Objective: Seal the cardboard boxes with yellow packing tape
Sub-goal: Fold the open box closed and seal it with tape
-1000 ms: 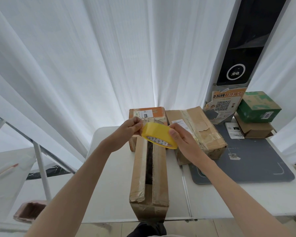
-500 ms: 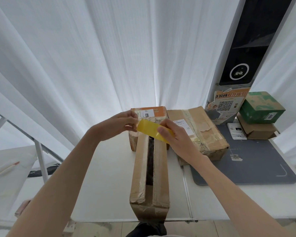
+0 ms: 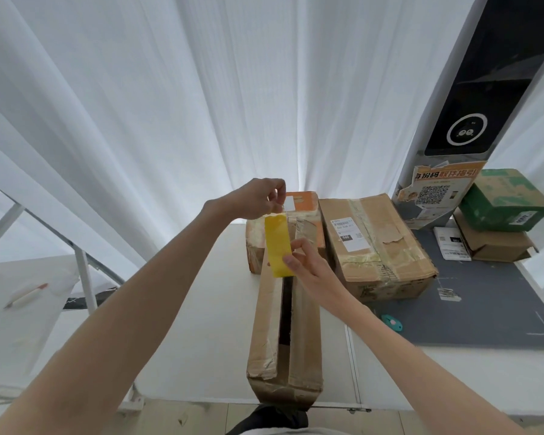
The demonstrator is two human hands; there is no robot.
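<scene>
above the long cardboard box (image 3: 285, 321) our left hand (image 3: 255, 199) pinches the yellow tape strip (image 3: 277, 244) at its top end. our right hand (image 3: 308, 268) grips its lower end.

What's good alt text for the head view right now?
Two bare hands stretch a strip of yellow tape above a long cardboard box whose top flaps gape apart: the left hand pinches the far end, the right hand holds the near end. More boxes sit behind on the white table, before white curtains.
</scene>
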